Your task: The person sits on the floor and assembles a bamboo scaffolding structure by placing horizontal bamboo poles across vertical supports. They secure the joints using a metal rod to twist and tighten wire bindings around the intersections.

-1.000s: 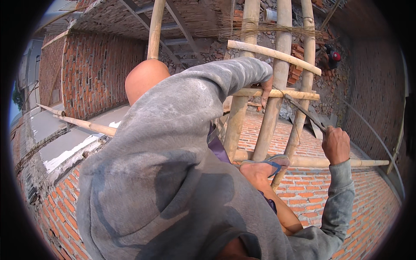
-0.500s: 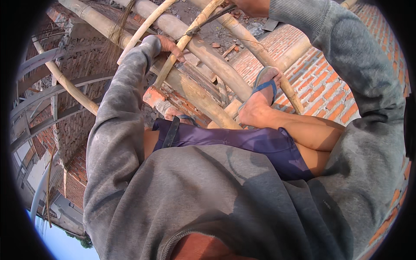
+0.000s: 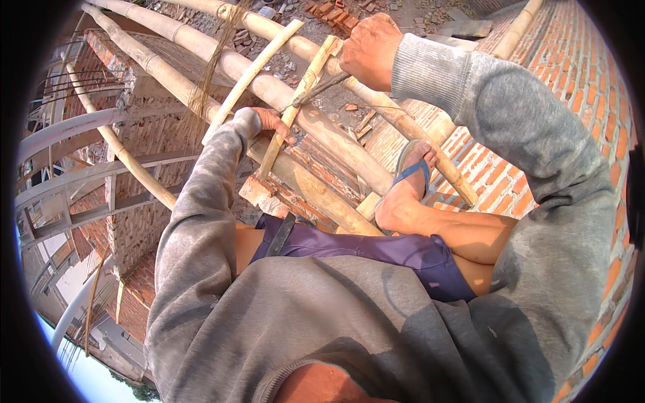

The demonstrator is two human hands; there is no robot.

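The right fingers [image 3: 352, 56] hide part of the rod [image 3: 325, 87].

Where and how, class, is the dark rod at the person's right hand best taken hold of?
The dark rod is probably best gripped at its outer end, from the right, in a closed fist, as the right hand does. It is thin, and that end slants away from the bamboo crosspiece; the other end meets it, likely leaving fingers little room.
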